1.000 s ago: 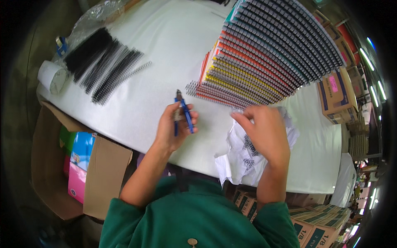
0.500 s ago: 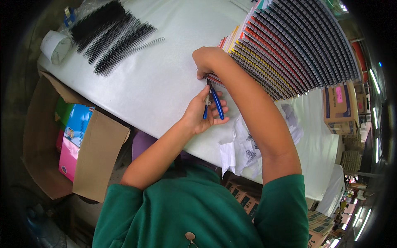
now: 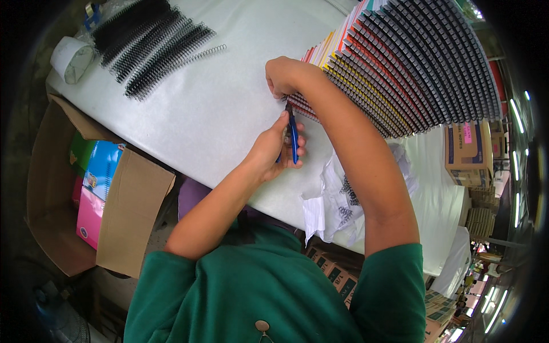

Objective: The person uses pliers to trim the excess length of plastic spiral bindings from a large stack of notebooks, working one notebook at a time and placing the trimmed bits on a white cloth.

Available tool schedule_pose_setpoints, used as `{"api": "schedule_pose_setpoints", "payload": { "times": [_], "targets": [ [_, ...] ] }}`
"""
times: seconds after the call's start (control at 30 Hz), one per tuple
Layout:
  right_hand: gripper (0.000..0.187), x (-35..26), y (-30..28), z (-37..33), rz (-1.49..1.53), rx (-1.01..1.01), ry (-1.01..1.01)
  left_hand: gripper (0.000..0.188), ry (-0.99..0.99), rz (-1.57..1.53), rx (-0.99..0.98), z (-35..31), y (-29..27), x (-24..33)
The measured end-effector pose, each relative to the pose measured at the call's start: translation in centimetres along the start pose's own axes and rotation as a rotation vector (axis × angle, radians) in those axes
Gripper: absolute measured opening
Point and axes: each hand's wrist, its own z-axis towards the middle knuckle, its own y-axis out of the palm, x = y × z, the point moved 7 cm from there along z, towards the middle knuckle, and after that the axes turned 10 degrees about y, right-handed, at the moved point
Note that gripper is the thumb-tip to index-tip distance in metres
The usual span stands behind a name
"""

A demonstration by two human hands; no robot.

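Observation:
My left hand [image 3: 274,147] is wrapped around blue-handled cutting pliers [image 3: 294,137], the handles squeezed nearly together. Their dark jaws meet the near-left end of a spiral coil on the stack of spiral-bound notebooks [image 3: 426,63]. Just above the jaws, my right hand [image 3: 285,75] curls down with its fingers closed against that same corner of the stack. What those fingertips pinch is hidden behind the hand. Dark coils line the stack's facing side, over red, yellow and black edges. My right forearm crosses in front of part of the stack.
Loose black spiral coils [image 3: 157,48] lie at the table's far left, beside a white roll [image 3: 72,59]. An open cardboard box [image 3: 128,214] with colourful notebooks stands at the left. Crumpled white paper [image 3: 329,200] with coil scraps lies under my right arm. Cartons [image 3: 469,154] stand at the right.
My left hand has squeezed the pliers' handles closer together, its fingers curling in around them. My right hand stays at the stack's corner. The whole view has shifted slightly.

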Motion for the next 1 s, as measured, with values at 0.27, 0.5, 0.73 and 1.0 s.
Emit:
{"api": "schedule_pose_setpoints", "payload": {
  "times": [0.27, 0.5, 0.73, 1.0],
  "targets": [
    [0.029, -0.2, -0.7, -0.6, 0.019, 0.027, 0.019, 0.058, -0.007, 0.147, 0.034, 0.1, 0.4, 1.6],
    [0.032, 0.0, -0.6, -0.4, 0.028, 0.044, -0.004, 0.056, -0.057, 0.123, 0.037, 0.1, 0.2, 1.5],
    [0.033, 0.0, -0.8, -0.6, 0.030, 0.045, 0.019, 0.055, -0.017, 0.262, 0.058, 0.3, -0.8, 1.8],
    [0.015, 0.1, -0.9, -0.3, 0.061, 0.138, -0.026, 0.058, -0.047, 0.237, -0.033, 0.2, 0.5, 2.3]
  ]
}}
